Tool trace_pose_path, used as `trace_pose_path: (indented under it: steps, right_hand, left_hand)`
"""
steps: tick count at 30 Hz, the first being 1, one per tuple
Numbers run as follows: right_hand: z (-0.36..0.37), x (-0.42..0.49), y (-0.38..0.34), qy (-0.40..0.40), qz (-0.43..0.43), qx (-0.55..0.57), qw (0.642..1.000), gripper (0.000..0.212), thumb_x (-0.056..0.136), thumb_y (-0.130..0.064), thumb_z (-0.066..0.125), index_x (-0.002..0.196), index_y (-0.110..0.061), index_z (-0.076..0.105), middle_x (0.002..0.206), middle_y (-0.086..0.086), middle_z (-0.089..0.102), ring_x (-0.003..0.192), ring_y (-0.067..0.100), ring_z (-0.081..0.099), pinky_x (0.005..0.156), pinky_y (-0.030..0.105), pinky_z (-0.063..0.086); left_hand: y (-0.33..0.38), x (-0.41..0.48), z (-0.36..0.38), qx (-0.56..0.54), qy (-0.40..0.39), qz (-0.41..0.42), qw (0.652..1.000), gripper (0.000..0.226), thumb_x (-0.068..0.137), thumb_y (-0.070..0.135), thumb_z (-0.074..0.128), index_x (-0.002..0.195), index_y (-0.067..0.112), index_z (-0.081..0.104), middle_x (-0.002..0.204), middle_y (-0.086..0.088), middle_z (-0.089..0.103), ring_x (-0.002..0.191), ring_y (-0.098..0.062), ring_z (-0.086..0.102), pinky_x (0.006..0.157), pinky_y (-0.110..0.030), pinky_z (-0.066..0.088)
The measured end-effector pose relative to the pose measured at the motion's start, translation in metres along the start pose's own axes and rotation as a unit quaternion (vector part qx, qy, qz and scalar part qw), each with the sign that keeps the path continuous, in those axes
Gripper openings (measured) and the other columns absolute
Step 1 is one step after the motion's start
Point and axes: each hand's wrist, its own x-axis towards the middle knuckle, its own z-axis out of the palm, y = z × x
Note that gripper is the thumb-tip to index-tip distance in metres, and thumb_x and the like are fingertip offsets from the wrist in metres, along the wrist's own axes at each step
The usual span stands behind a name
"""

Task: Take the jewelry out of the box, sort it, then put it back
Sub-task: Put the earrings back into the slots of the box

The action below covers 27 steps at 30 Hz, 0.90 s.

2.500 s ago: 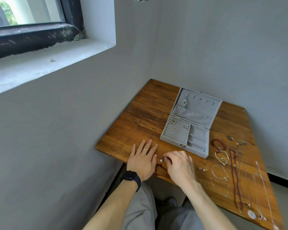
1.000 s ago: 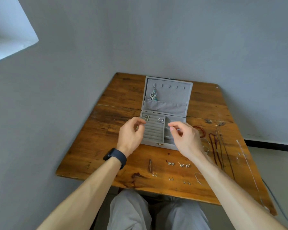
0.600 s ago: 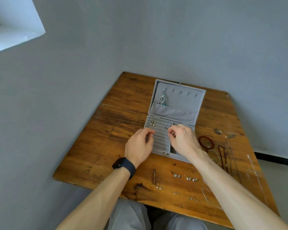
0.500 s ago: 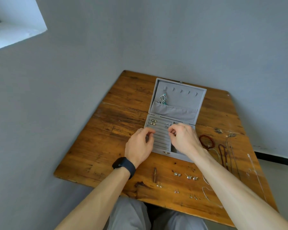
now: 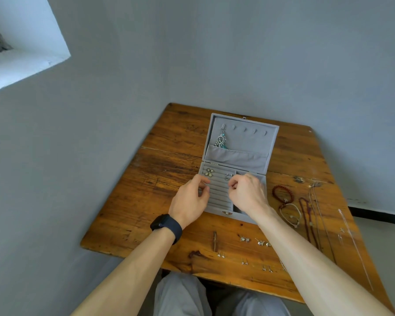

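1. Fingers (image 5: pixel 200 179) of the left hand (image 5: pixel 189 201) are curled, thumb tip against index tip, above the ring rows (image 5: pixel 217 195); whether they pinch a small piece cannot be told.
2. Fingers (image 5: pixel 237 182) of the right hand (image 5: pixel 248 195) are curled in the same way just at 3 o'clock of the left hand; what they hold, if anything, is hidden.
3. Grey jewelry box (image 5: pixel 237 216) lies open at the centre of the wooden table (image 5: pixel 146 201), its lid (image 5: pixel 246 137) laid back toward 12 o'clock.
4. Inside the box: flower earrings (image 5: pixel 209 172) and a small silver piece (image 5: pixel 227 177) sit on the top ring rows; a dangling teal pendant (image 5: pixel 221 141) hangs from the lid's leftmost hook.
5. At 3 o'clock of the box lie a red bead bracelet (image 5: pixel 282 193), a silver bracelet (image 5: pixel 291 213), a dark bead necklace (image 5: pixel 306 220) and thin chains (image 5: pixel 324 215).
6. At 6 o'clock of the box, small ear studs (image 5: pixel 244 239) lie in pairs on the table.
7. Black watch (image 5: pixel 167 225) sits on the left wrist.
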Motion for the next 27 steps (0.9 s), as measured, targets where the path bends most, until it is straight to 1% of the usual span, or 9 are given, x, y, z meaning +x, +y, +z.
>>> trace_pose_path:
  steps: [3,7,9,11,13,15,20,23,27]
  right_hand:
    - [-0.004,-0.014,0.007,0.019,0.000,0.052,0.998,0.029,0.093,-0.023,0.065,0.122,-0.025,0.070,0.108,-0.001,0.071,0.097,0.017,0.066,0.086,0.026,0.050]
    - [-0.007,-0.045,0.028,0.067,0.006,0.089,0.994,0.025,0.092,-0.024,0.067,0.116,-0.022,0.072,0.104,-0.004,0.074,0.091,0.012,0.067,0.084,0.028,0.055]
    - [-0.004,-0.061,0.038,0.078,-0.005,0.061,0.995,0.025,0.093,-0.028,0.064,0.116,-0.021,0.071,0.110,-0.004,0.071,0.100,0.015,0.062,0.087,0.029,0.051]
    - [0.001,-0.072,0.043,0.075,-0.025,0.013,0.997,0.033,0.095,-0.035,0.059,0.124,-0.020,0.067,0.123,-0.003,0.066,0.117,0.018,0.054,0.096,0.032,0.045]
    - [0.006,-0.077,0.046,0.051,-0.034,-0.019,0.998,0.044,0.100,-0.041,0.048,0.137,-0.019,0.058,0.141,-0.001,0.056,0.136,0.018,0.042,0.111,0.035,0.036]
    - [0.012,-0.080,0.048,0.032,-0.031,-0.031,0.999,0.051,0.104,-0.044,0.034,0.146,-0.017,0.048,0.153,0.000,0.046,0.147,0.015,0.028,0.119,0.037,0.024]
    - [0.021,-0.086,0.051,0.010,-0.014,-0.014,1.000,0.058,0.105,-0.046,0.018,0.153,-0.019,0.036,0.162,-0.004,0.029,0.153,0.009,0.002,0.121,0.048,0.014]
    - [0.022,-0.086,0.052,0.000,-0.012,-0.007,1.000,0.059,0.105,-0.047,0.014,0.155,-0.020,0.031,0.164,-0.006,0.022,0.153,0.007,-0.006,0.121,0.049,0.011]
    - [0.023,-0.086,0.053,-0.008,-0.014,-0.008,1.000,0.060,0.105,-0.048,0.011,0.155,-0.022,0.030,0.165,-0.008,0.020,0.152,0.006,-0.009,0.121,0.050,0.009]
  left_hand:
    - [0.003,0.010,-0.006,0.045,-0.003,0.021,0.999,0.017,0.099,0.026,0.057,0.117,0.023,0.058,0.109,0.008,0.064,0.094,-0.009,0.062,0.078,-0.036,0.058]
    - [0.010,0.028,-0.009,0.097,-0.032,0.040,0.994,0.017,0.100,0.026,0.055,0.115,0.027,0.063,0.111,0.006,0.063,0.098,-0.011,0.061,0.083,-0.035,0.056]
    - [0.015,0.036,-0.005,0.128,-0.051,0.046,0.989,0.018,0.100,0.027,0.054,0.115,0.029,0.064,0.113,0.005,0.063,0.099,-0.014,0.061,0.083,-0.037,0.057]
    - [0.020,0.042,0.002,0.152,-0.066,0.057,0.985,0.019,0.100,0.026,0.055,0.115,0.029,0.066,0.117,0.004,0.063,0.103,-0.016,0.061,0.084,-0.038,0.056]
    - [0.023,0.047,0.010,0.173,-0.082,0.062,0.980,0.021,0.101,0.025,0.055,0.117,0.027,0.068,0.121,0.002,0.064,0.106,-0.018,0.062,0.085,-0.040,0.056]
    - [0.024,0.051,0.016,0.195,-0.095,0.062,0.974,0.022,0.101,0.025,0.055,0.117,0.028,0.070,0.122,0.001,0.066,0.107,-0.020,0.063,0.084,-0.038,0.056]
    - [0.024,0.056,0.022,0.221,-0.092,0.062,0.969,0.022,0.100,0.027,0.058,0.118,0.030,0.070,0.116,0.004,0.070,0.104,-0.019,0.066,0.080,-0.036,0.057]
    - [0.025,0.055,0.027,0.219,-0.091,0.066,0.969,0.022,0.097,0.028,0.062,0.118,0.029,0.067,0.108,0.008,0.072,0.100,-0.016,0.066,0.078,-0.037,0.058]
    - [0.025,0.051,0.032,0.234,-0.062,0.076,0.967,0.012,0.096,0.031,0.063,0.107,0.031,0.069,0.100,0.008,0.071,0.091,-0.015,0.066,0.069,-0.033,0.057]
